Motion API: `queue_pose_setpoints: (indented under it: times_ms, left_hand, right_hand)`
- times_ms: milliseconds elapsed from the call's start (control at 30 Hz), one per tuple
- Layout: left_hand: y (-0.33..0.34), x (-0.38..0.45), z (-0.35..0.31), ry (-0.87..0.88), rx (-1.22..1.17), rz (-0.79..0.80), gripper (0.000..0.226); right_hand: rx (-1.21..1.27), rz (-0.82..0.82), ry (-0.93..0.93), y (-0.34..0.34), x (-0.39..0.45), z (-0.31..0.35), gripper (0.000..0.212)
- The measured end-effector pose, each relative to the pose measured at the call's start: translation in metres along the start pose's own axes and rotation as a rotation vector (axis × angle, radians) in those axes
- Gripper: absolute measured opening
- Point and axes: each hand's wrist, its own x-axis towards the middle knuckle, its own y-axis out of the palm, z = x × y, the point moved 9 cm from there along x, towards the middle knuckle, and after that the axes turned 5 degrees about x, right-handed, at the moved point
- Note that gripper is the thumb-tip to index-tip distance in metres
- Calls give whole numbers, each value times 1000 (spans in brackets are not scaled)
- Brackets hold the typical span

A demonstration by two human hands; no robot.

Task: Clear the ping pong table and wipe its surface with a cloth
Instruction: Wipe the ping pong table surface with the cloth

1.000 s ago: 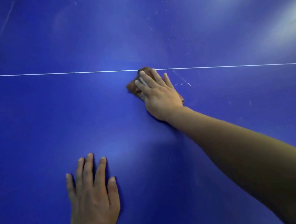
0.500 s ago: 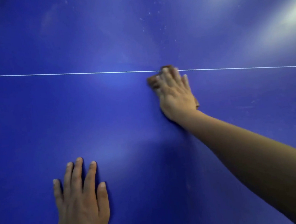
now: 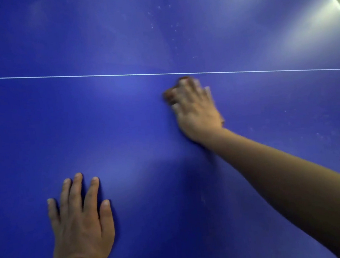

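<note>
Cloth: the brown cloth (image 3: 170, 94) lies under your right hand (image 3: 196, 111), just below the white line (image 3: 76, 76); axis hidden.
Right hand: fingers flat, pressing cloth onto the surface (image 3: 123, 123).
Left hand (image 3: 80, 222): fingers spread flat on surface, nearer you.

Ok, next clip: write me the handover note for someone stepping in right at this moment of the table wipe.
Left hand: flat on the blue table, fingers straight, holding nothing, near the person.
Right hand: arm stretched out, pressing the brown cloth onto the table just on the near side of the white line. The hand is blurred and covers most of the cloth.
Done: no loose items show on the part of the table in view.
Left: white specks show beyond the line and faint marks to the right of the forearm, so I would wipe there next. The rest of the table is out of view.
</note>
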Motion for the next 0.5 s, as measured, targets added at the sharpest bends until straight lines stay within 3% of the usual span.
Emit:
queue_pose_setpoints:
  times_ms: [33,100,233,333,400,500]
  left_hand:
    - [0,-1,0,-2,10,2,65]
    - [0,-1,0,-3,11,5,65]
    - [-1,0,-1,-10,-20,1,65]
    - [-1,-1,0,-1,-23,-7,64]
    - [-1,-1,1,-2,-35,-11,64]
    - [0,-1,0,-1,-43,-12,63]
  right_hand:
    - [16,76,-77,10,-6,21,48]
    - [16,103,-83,3,-5,-5,49]
    - [-103,-48,238,-44,0,-147,50]
    - [-51,4,313,-45,-16,-165,54]
    - [-56,29,150,-35,-35,-125,57]
    - [-86,113,-316,-10,-116,-23,55]
